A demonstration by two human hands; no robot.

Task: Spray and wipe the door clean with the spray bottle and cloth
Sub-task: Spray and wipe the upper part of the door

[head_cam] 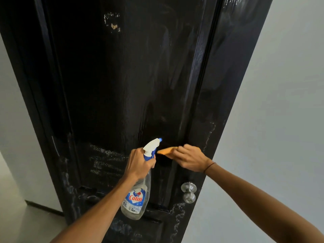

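Our left hand [138, 162] wrapped round the neck of the clear plastic spray bottle with white-and-blue trigger [135, 195], nozzle aimed at the tall glossy black wooden door [122, 85], our right hand [190, 159] pinching a small orange cloth [165, 151] against the panel — just above the round silver metal doorknob [188, 192], whitish streaks on the lower door.

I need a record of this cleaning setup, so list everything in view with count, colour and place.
Door: one, black, fills the middle of the view, whitish streaks on its lower part.
Spray bottle: one, clear with blue and white trigger head and a Colin label, in front of the door, nozzle towards it.
Cloth: one, orange, against the door right of the nozzle.
Doorknob: one, silver, door's right edge, below the cloth.
Walls: grey-white, either side of the door.
Wristband: one, dark, right wrist.
Left hand: grip round the bottle neck.
Right hand: holds the cloth.
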